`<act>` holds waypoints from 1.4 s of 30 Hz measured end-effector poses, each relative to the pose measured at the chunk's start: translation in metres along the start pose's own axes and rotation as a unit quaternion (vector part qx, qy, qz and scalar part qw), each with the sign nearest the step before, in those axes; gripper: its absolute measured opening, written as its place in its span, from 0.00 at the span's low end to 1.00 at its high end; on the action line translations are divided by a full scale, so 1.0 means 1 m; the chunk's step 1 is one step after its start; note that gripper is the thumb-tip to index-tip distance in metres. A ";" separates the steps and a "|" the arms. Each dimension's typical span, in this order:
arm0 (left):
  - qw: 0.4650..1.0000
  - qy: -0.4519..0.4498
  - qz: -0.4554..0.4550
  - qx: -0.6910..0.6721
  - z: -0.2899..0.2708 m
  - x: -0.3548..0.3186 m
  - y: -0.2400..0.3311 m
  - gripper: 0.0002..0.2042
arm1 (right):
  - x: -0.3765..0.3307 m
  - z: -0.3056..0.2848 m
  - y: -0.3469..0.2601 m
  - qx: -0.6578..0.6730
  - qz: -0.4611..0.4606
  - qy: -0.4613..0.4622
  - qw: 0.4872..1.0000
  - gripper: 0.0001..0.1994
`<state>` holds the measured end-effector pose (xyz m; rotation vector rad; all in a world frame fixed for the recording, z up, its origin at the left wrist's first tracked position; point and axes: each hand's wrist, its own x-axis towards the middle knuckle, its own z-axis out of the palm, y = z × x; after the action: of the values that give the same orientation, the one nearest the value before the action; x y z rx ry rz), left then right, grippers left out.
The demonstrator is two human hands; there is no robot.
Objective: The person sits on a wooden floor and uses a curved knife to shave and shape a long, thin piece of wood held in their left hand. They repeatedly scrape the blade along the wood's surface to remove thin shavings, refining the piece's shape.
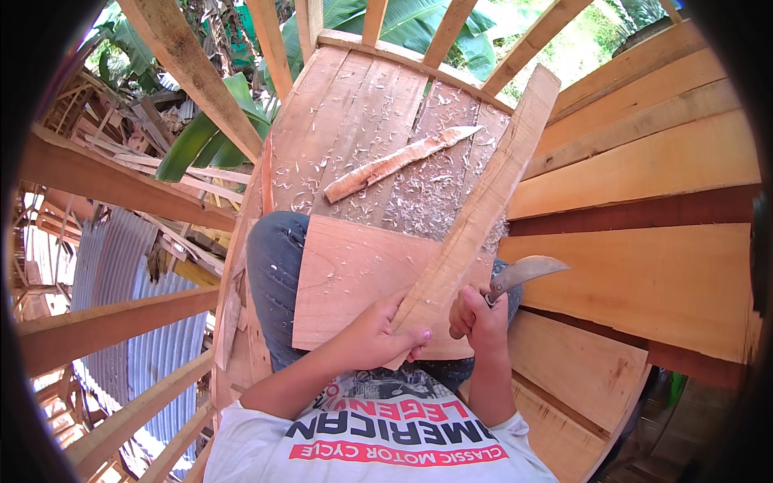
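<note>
I see 1 long plank (483, 201) running from the lap up toward 1 o'clock, its far end near the rafters, its near end at the hands. L hand (378, 338) is wrapped shut round the plank's lower end, thumb and fingertips pressed on the wood. R hand (479, 318) is a closed fist on the handle of 1 knife (523, 272); the curved blade pokes out toward 2 o'clock, just beside the plank's rt edge. Handle is hidden inside the fist, so I can't tell its shape.

Under the plank lies 1 wide board (346, 282) across the lap, touching the plank; its lower rt corner is covered by hands and plank. Jeans (274, 266) show at 9 o'clock of the board; only 1 knee is clear. White shirt (378, 439) is cut off at the lower edge.

Beyond the board, at 12 o'clock, is a plank floor (338, 121) strewn w/ shavings, too many and too small to count. 1 long offcut strip (398, 161) lies on it, slanting toward 2 o'clock, apart from the plank.

At 3 o'clock is a wall of boards (644, 161), approx 7 visible, edges bent by the lens. At 8 o'clock is corrugated sheet (153, 322) below 3 or so beams (113, 318). Banana leaves (201, 137) sit at 10 o'clock, partly behind a rafter.
</note>
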<state>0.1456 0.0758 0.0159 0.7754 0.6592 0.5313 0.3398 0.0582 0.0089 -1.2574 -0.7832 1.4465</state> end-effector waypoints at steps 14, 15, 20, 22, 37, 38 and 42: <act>0.998 -0.003 -0.038 0.042 0.011 -0.007 0.008 0.23 | -0.008 -0.006 -0.006 -0.442 -0.166 0.071 0.879 0.10; 0.997 -0.003 -0.041 0.066 0.012 -0.007 0.010 0.22 | -0.007 -0.012 -0.004 -0.467 -0.174 0.078 0.863 0.07; 0.991 -0.003 -0.053 0.121 0.023 -0.010 0.014 0.22 | -0.006 -0.020 -0.021 -0.548 -0.156 0.196 0.798 0.10; 0.992 -0.009 -0.056 0.108 0.024 -0.010 0.013 0.22 | -0.005 -0.023 -0.022 -0.562 -0.170 0.213 0.781 0.10; 0.998 0.021 -0.047 0.042 0.015 -0.022 0.008 0.21 | 0.018 -0.014 -0.015 -0.585 -0.201 0.224 0.753 0.07; 0.998 0.025 -0.046 0.032 0.014 -0.023 0.008 0.22 | 0.021 -0.013 -0.016 -0.585 -0.201 0.219 0.755 0.06; 0.996 0.060 -0.055 0.021 0.011 -0.027 0.015 0.22 | 0.033 -0.004 -0.017 -0.601 -0.201 0.206 0.745 0.06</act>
<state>0.1324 0.0623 0.0421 0.7450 0.8227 0.4666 0.3501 0.0937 0.0142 -2.0506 -1.6394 0.1138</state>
